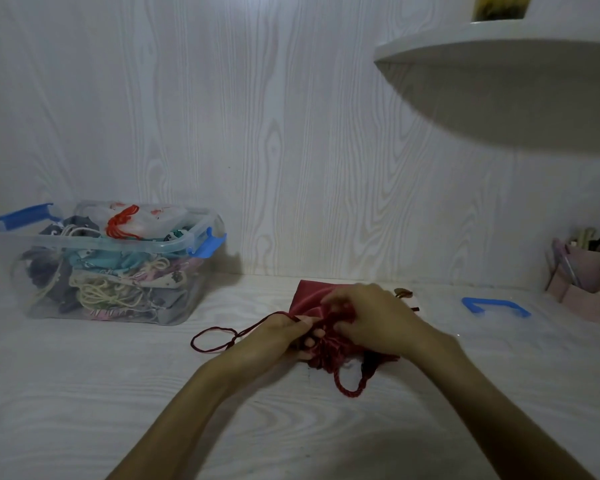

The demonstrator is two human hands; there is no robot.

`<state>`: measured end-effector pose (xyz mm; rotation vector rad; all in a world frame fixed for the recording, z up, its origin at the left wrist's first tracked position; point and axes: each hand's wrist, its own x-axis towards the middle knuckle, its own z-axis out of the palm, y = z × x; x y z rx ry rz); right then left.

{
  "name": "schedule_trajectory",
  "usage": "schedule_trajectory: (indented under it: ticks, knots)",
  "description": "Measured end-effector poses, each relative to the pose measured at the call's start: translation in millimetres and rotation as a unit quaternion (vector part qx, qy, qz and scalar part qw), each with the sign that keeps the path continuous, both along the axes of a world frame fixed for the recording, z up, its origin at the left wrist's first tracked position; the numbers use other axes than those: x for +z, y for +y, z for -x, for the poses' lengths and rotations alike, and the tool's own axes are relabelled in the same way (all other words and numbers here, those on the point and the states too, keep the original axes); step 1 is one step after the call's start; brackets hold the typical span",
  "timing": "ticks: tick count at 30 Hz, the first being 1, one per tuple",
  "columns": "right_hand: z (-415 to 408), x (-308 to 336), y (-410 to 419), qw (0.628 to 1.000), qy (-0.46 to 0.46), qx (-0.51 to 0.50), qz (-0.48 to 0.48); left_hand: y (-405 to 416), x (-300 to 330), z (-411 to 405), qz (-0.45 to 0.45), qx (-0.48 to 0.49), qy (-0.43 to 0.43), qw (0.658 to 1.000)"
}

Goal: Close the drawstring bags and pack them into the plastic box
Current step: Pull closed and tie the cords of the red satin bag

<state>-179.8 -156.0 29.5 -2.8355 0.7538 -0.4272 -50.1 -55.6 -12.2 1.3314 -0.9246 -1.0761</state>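
We have the red drawstring bag point(312, 296) lying on the bench point(84, 393), right of the plastic box point(115, 268), which already holds many closed bags. Our left hand point(284, 332) pinches the red cord point(219, 336) where it leaves the gathered mouth, likely so a pull can cinch it. Our right hand point(371, 317) clenches the bunched fabric at the neck, seemingly bracing the bag against that pull. A second cord loop point(352, 389) trails toward us, slack.
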Motion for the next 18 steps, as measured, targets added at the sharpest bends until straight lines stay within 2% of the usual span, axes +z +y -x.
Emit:
schedule_trajectory:
  ticks: [4,7,12,16,18]
  knots:
    - [-2.8,-17.6,-4.2,0.998,-0.034,-0.022,0.046,1.7,0.7,-4.1,0.006,0.023,-0.015,1.0]
    - [-0.4,-23.2,-5.4,0.994,-0.098,-0.02,0.043,2.9,-0.1,-7.6,0.008,0.046,-0.007,0.999]
    - [3.0,-22.8,-3.0,0.973,-0.2,0.032,-0.113,5.9,-3.5,-9.0,0.001,0.052,0.051,0.997]
    - [14.0,-18.3,-6.3,0.953,-0.227,0.046,-0.196,6.5,-2.3,-10.0,0.008,0.098,0.149,0.984]
    - [19.6,-15.9,-7.9,0.94,-0.244,0.044,-0.234,6.8,-0.5,-9.9,0.012,0.116,0.171,0.978]
